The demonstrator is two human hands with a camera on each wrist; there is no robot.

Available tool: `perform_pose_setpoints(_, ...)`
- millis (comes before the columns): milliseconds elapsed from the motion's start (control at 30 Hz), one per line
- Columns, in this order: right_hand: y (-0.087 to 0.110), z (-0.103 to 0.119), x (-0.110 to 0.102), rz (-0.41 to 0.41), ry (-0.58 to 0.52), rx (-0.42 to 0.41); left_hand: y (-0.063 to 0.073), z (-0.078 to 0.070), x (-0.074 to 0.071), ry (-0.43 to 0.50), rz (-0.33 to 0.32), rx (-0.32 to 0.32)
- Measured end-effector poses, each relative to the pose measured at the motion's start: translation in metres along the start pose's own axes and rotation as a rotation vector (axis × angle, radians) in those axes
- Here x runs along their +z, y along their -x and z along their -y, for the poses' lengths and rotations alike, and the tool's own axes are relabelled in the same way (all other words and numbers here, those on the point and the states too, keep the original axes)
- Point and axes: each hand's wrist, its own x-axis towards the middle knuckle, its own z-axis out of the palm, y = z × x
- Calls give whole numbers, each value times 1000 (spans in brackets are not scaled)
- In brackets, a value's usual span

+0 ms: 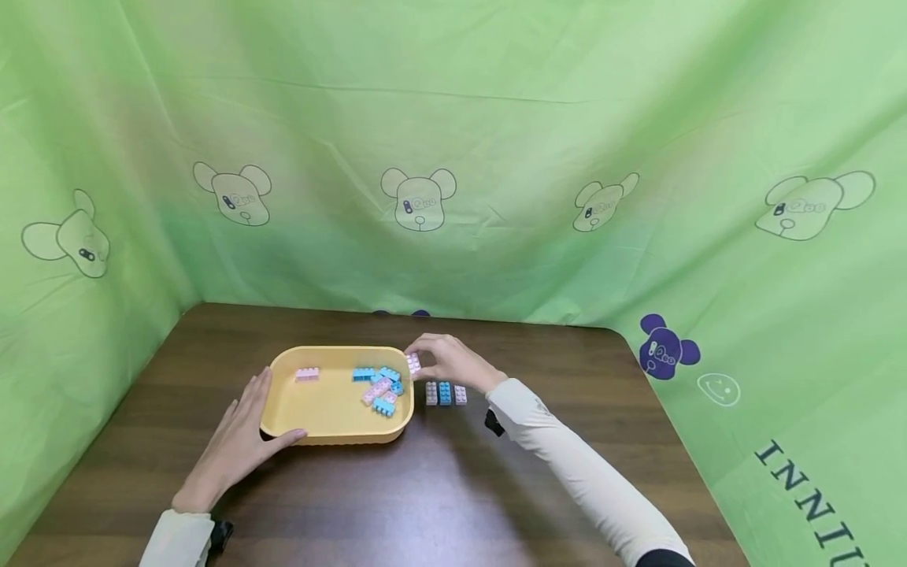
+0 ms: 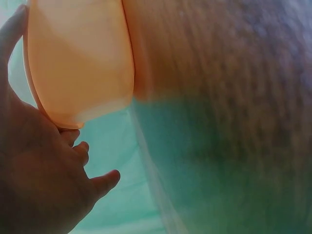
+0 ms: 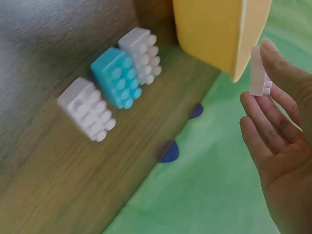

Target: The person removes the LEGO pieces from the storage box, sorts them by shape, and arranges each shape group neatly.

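Observation:
My left hand (image 1: pixel 237 433) rests against the left end of the yellow tray (image 1: pixel 283 417), with fairly straight fingers along its side and the thumb at the front rim. My right hand (image 1: pixel 453 362) pinches a pale pink toy brick (image 3: pixel 257 73) between thumb and fingers, beside the tray's right rim. Inside the tray, a pink brick (image 1: pixel 307 374) lies alone at the left. A loose pile of blue bricks (image 1: pixel 383 407) and pink bricks (image 1: pixel 377 390) fills part of its right side.
Just right of the tray, a blue brick (image 1: pixel 444 394) stands in a row between a pink brick (image 1: pixel 431 394) and another pink brick (image 1: pixel 460 395), studs up. All are on a dark wooden table (image 1: pixel 340 504). Green printed cloth (image 1: pixel 496 260) hangs behind and at both sides.

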Motion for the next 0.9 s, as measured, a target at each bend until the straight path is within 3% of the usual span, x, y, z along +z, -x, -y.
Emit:
perform_pose_setpoints(533,54,-31,-6,-4,53,150,-1,0,0,1,1,1)
perform_pose_setpoints(900,86,-51,0,-25,15,217,0,0,1,0,2,3)
